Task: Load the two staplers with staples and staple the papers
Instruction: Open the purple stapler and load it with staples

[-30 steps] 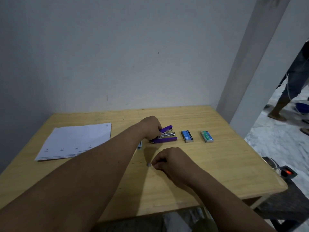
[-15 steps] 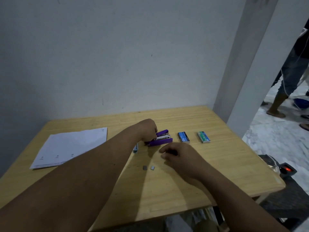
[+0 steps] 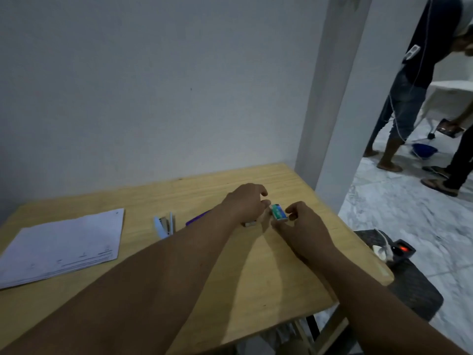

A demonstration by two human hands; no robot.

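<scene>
head view: the wooden table [image 3: 256,265] carries the stack of papers [image 3: 64,242] at the left, a white stapler [image 3: 163,225] in the middle, a purple stapler [image 3: 197,217] half hidden behind the left forearm, and a green staple box [image 3: 279,212] between both hands. to open the box well, one hand should pin it flat while the other slides the tray out slowly, so no staples spill. the left hand [image 3: 245,203] is loosely curled, fingertips touching the box's left end; the right hand [image 3: 304,224] pinches its right end.
</scene>
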